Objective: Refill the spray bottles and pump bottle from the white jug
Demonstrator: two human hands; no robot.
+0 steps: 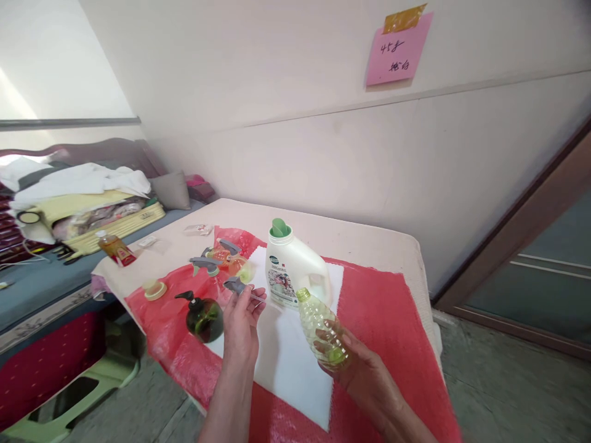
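My right hand (362,366) is wrapped round a clear yellow-green ribbed bottle (318,326), tilted with its uncapped neck up and to the left. In my left hand (247,314) is a grey spray trigger head (234,285), apart from the bottle; my fingers partly hide it. Just behind the bottle stands a large white detergent jug (298,264) with its mouth uncovered and a green spout inside. Left of my left hand is a dark green pump bottle (205,320) with a black pump top.
Several spray bottles (215,271) stand behind my left hand. A pale round cap (154,289) lies on the red cloth (383,320), and a white sheet (295,369) is under the jug. An amber liquid bottle (114,247) stands at the far left; a wall (323,160) rises behind.
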